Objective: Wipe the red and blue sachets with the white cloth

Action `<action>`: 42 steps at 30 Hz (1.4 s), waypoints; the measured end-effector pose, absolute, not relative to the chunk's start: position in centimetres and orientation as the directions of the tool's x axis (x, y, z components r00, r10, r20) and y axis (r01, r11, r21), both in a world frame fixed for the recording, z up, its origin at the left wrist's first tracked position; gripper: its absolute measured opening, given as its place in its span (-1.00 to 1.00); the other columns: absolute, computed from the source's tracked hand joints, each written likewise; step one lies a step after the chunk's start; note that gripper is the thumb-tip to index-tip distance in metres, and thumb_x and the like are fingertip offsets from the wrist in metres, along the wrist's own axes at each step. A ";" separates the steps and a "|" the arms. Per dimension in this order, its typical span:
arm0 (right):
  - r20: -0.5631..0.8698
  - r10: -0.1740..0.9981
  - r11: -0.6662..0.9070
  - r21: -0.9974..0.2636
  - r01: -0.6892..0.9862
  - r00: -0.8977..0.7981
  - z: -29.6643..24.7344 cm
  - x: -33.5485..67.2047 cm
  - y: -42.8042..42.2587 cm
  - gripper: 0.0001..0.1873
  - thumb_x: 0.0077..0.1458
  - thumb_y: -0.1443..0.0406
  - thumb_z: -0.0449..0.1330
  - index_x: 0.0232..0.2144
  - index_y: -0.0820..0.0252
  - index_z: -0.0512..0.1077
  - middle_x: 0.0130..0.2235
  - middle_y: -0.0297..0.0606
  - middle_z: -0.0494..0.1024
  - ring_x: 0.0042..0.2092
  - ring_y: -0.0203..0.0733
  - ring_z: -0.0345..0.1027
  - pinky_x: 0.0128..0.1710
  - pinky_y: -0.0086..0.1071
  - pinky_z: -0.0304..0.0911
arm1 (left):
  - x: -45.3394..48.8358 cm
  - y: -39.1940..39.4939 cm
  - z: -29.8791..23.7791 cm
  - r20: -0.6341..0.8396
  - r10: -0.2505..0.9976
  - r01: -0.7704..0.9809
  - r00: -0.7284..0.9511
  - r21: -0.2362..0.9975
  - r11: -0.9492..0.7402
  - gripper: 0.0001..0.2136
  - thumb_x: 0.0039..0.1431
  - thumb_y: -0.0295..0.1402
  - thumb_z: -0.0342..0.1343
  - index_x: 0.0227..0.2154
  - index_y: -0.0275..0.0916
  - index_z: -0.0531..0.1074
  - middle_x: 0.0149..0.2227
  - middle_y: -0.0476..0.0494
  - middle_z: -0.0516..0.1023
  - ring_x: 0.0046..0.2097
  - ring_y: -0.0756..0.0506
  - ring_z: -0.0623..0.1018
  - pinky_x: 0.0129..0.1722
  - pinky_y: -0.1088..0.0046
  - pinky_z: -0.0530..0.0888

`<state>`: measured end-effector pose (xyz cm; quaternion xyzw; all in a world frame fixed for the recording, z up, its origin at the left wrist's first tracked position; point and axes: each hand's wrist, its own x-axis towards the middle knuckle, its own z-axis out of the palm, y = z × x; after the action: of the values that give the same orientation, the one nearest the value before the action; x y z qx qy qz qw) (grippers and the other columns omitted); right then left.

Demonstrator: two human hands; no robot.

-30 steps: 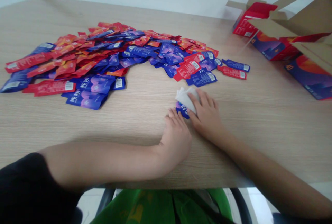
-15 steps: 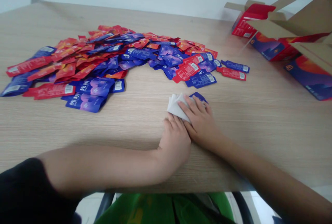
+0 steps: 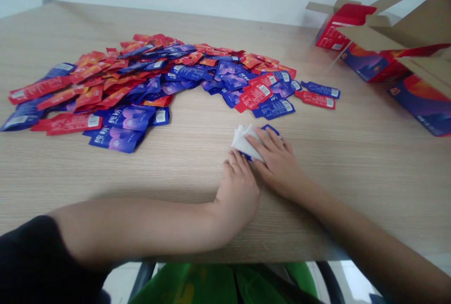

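A blue sachet (image 3: pixel 270 128) lies on the table in front of me, mostly covered by a folded white tissue (image 3: pixel 244 138). My right hand (image 3: pixel 276 163) is on top, gripping the tissue and pressing it against the sachet with bent fingers. My left hand (image 3: pixel 239 184) is closed at the sachet's near left edge, its fingertips holding that edge down beside the tissue. The thumb of the left hand is hidden. Beyond both hands, a blue sachet (image 3: pixel 274 108) and a red sachet (image 3: pixel 254 97) lie at the near right end of a large pile.
The pile of red and blue sachets (image 3: pixel 123 78) spreads over the left and middle of the wooden table (image 3: pixel 176 172). A red sachet (image 3: pixel 317 100) and a blue one lie apart on the right. Open cartons (image 3: pixel 423 106) with raised flaps stand at the right, near the wall.
My right hand and the tissue have slid slightly right, uncovering a strip of the blue sachet by my left fingertips. The left hand has hardly moved.
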<state>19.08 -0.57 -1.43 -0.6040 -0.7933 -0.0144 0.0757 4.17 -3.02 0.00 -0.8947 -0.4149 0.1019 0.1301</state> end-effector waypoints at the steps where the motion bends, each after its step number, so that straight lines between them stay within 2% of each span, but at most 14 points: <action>1: 0.152 0.971 0.200 -0.078 0.977 -0.187 -1.5 19.8 -0.2 -0.43 0.27 0.19 -0.12 0.31 0.05 0.12 0.39 -0.22 0.03 0.34 0.16 -0.06 0.21 0.16 0.00 | 4.2 -3.0 0.0 -0.070 0.771 0.715 0.633 -0.329 -0.616 -0.50 0.23 -0.41 -0.09 0.14 -0.72 0.28 0.15 -0.76 0.30 0.17 -0.44 0.42 0.03 0.07 0.43; 3: 0.196 0.979 0.065 -0.092 0.994 -0.046 -1.8 21.2 0.7 -0.42 0.28 0.19 -0.13 0.31 0.10 0.10 0.36 -0.10 0.11 0.31 0.20 0.01 0.18 0.21 0.02 | 4.2 -3.0 -0.1 -0.065 0.776 0.717 0.627 -0.340 -0.608 -0.50 0.21 -0.44 -0.09 0.14 -0.72 0.28 0.15 -0.75 0.29 0.17 -0.43 0.42 0.02 0.07 0.43; 5: 0.234 0.972 0.030 -0.092 0.995 -0.008 -2.1 21.6 1.0 -0.41 0.26 0.19 -0.11 0.31 0.12 0.10 0.34 -0.05 0.15 0.29 0.23 0.06 0.17 0.22 0.01 | 4.1 -3.1 -0.2 -0.064 0.782 0.725 0.620 -0.333 -0.602 -0.51 0.21 -0.45 -0.10 0.14 -0.70 0.28 0.15 -0.74 0.30 0.17 -0.43 0.42 0.02 0.08 0.43; 10: 0.204 0.941 0.285 -0.042 0.958 -0.271 -2.1 18.8 -0.5 -0.42 0.24 0.18 -0.05 0.29 0.03 0.15 0.38 -0.20 0.05 0.33 0.20 -0.08 0.21 0.17 -0.04 | 4.0 -3.0 0.0 -0.075 0.768 0.730 0.636 -0.262 -0.631 -0.50 0.23 -0.41 -0.09 0.14 -0.69 0.29 0.17 -0.72 0.29 0.21 -0.46 0.36 0.07 0.04 0.40; 12: 0.172 0.935 0.322 -0.045 0.946 -0.310 -1.9 18.6 -0.7 -0.43 0.25 0.18 -0.07 0.30 0.02 0.14 0.39 -0.24 0.04 0.35 0.16 -0.10 0.23 0.12 -0.05 | 4.0 -3.0 0.0 -0.077 0.763 0.730 0.641 -0.247 -0.638 -0.48 0.24 -0.39 -0.08 0.15 -0.74 0.26 0.17 -0.77 0.27 0.22 -0.49 0.34 0.08 0.03 0.39; 16: 0.189 0.978 0.099 -0.063 0.993 -0.086 -1.8 20.7 0.4 -0.42 0.28 0.17 -0.12 0.32 0.10 0.10 0.37 -0.14 0.07 0.32 0.18 -0.01 0.20 0.16 -0.01 | 4.1 -3.0 -0.3 -0.067 0.777 0.737 0.625 -0.276 -0.617 -0.47 0.23 -0.42 -0.08 0.17 -0.77 0.20 0.19 -0.79 0.21 0.21 -0.49 0.35 0.07 0.06 0.40; 18: 0.217 0.976 0.037 -0.062 0.997 -0.023 -1.9 21.1 0.7 -0.41 0.28 0.17 -0.12 0.31 0.14 0.09 0.36 -0.09 0.10 0.29 0.20 0.04 0.19 0.18 0.00 | 4.1 -3.0 -0.3 -0.062 0.778 0.737 0.625 -0.283 -0.614 -0.48 0.23 -0.44 -0.09 0.17 -0.75 0.22 0.18 -0.79 0.22 0.20 -0.47 0.37 0.07 0.06 0.40; 20: 0.222 0.970 0.110 -0.047 0.993 -0.097 -1.9 20.4 0.2 -0.42 0.26 0.18 -0.10 0.31 0.12 0.12 0.37 -0.13 0.09 0.30 0.21 0.01 0.19 0.18 -0.02 | 4.1 -3.0 -0.2 -0.062 0.776 0.733 0.628 -0.288 -0.616 -0.49 0.23 -0.43 -0.09 0.16 -0.74 0.24 0.18 -0.79 0.23 0.20 -0.46 0.37 0.06 0.05 0.40; 23: 0.184 0.936 0.313 -0.045 0.949 -0.300 -1.8 18.5 -0.8 -0.43 0.25 0.19 -0.07 0.29 0.04 0.15 0.38 -0.26 0.06 0.34 0.18 -0.09 0.22 0.14 -0.06 | 4.1 -2.9 0.1 -0.094 0.759 0.718 0.645 -0.267 -0.643 -0.52 0.24 -0.40 -0.08 0.11 -0.70 0.33 0.12 -0.76 0.35 0.16 -0.47 0.42 0.05 0.02 0.40; 25: 0.156 0.924 0.361 -0.066 0.930 -0.348 -1.6 18.2 -1.0 -0.43 0.25 0.20 -0.07 0.29 0.02 0.15 0.39 -0.29 0.05 0.35 0.14 -0.11 0.23 0.11 -0.05 | 4.1 -2.9 0.1 -0.104 0.754 0.713 0.648 -0.265 -0.649 -0.52 0.24 -0.38 -0.07 0.10 -0.70 0.34 0.11 -0.75 0.37 0.15 -0.48 0.42 0.05 0.02 0.39; 31: 0.199 0.976 0.097 -0.057 0.994 -0.084 -1.7 20.6 0.4 -0.41 0.27 0.20 -0.09 0.32 0.10 0.10 0.38 -0.19 0.04 0.33 0.16 -0.02 0.22 0.16 -0.04 | 4.0 -3.0 -0.1 -0.090 0.778 0.726 0.622 -0.305 -0.616 -0.45 0.23 -0.40 -0.07 0.18 -0.76 0.19 0.19 -0.79 0.21 0.21 -0.48 0.35 0.07 0.07 0.40; 37: 0.139 0.921 0.373 -0.048 0.927 -0.363 -1.6 18.7 -0.8 -0.43 0.25 0.20 -0.05 0.30 0.02 0.14 0.40 -0.30 0.01 0.36 0.12 -0.11 0.25 0.09 -0.07 | 4.0 -2.9 0.2 -0.137 0.752 0.704 0.645 -0.278 -0.654 -0.50 0.26 -0.36 -0.10 0.13 -0.69 0.31 0.14 -0.71 0.34 0.18 -0.46 0.40 0.08 0.04 0.38; 39: 0.145 0.946 0.300 -0.058 0.952 -0.289 -1.6 19.2 -0.3 -0.43 0.27 0.20 -0.08 0.31 0.03 0.12 0.40 -0.28 0.00 0.36 0.11 -0.10 0.24 0.10 -0.05 | 4.1 -2.9 0.2 -0.135 0.763 0.710 0.632 -0.293 -0.640 -0.47 0.25 -0.37 -0.09 0.17 -0.72 0.24 0.18 -0.75 0.27 0.20 -0.48 0.36 0.09 0.06 0.39; 42: 0.184 0.979 0.097 -0.048 0.994 -0.086 -1.8 20.7 0.7 -0.41 0.28 0.20 -0.10 0.33 0.11 0.08 0.39 -0.20 0.03 0.33 0.14 -0.03 0.22 0.13 -0.02 | 4.1 -3.0 0.1 -0.130 0.776 0.716 0.617 -0.315 -0.623 -0.44 0.24 -0.40 -0.09 0.20 -0.76 0.15 0.21 -0.78 0.17 0.22 -0.50 0.32 0.09 0.08 0.39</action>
<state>20.67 0.70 -1.77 -0.6705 -0.7357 -0.0446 0.0847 4.11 -2.95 0.15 -0.8916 -0.4184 0.1279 0.1168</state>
